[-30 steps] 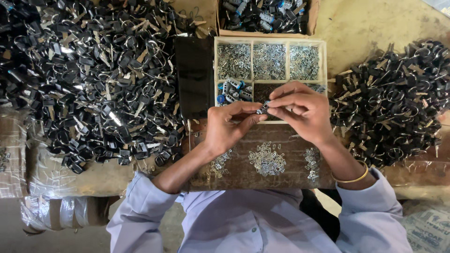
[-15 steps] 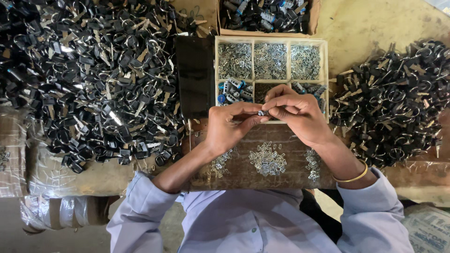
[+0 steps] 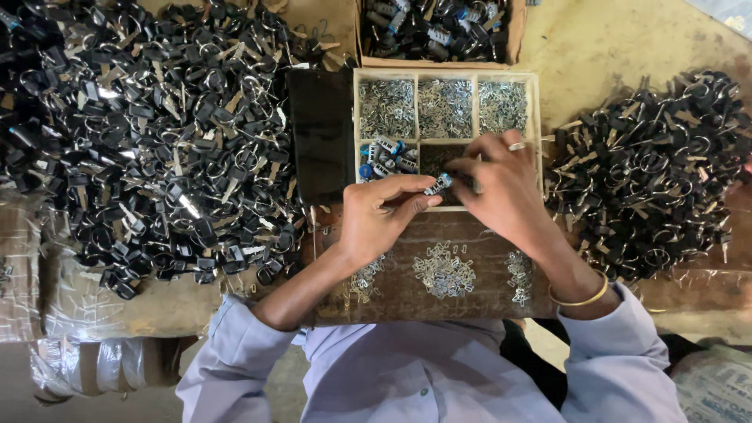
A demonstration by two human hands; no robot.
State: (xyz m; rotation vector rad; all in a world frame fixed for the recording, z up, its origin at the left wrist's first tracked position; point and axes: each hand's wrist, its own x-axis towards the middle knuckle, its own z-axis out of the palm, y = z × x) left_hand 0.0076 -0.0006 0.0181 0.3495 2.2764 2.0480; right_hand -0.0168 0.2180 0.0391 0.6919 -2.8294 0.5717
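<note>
My left hand [image 3: 381,218] and my right hand [image 3: 501,192] meet over the front edge of a wooden compartment tray [image 3: 539,133]. Between the fingertips of both hands sits a small metal part [image 3: 437,185], pinched from both sides. The tray's back row holds three sections of small silver metal clips [image 3: 444,106]. A front section holds blue and silver parts [image 3: 384,159]. Below my hands a brown work board [image 3: 470,294] carries three small heaps of silver clips [image 3: 443,270]. My right wrist wears a gold bangle and a finger has a ring.
A big pile of black parts with metal rings [image 3: 141,133] covers the left. A second such pile [image 3: 650,168] lies at the right. A cardboard box of dark parts [image 3: 439,27] stands behind the tray. A black flat piece [image 3: 321,133] lies left of the tray.
Both hands have shifted slightly toward the tray, and my right hand's fingers now reach over the tray's front section. The small part stays pinched between them.
</note>
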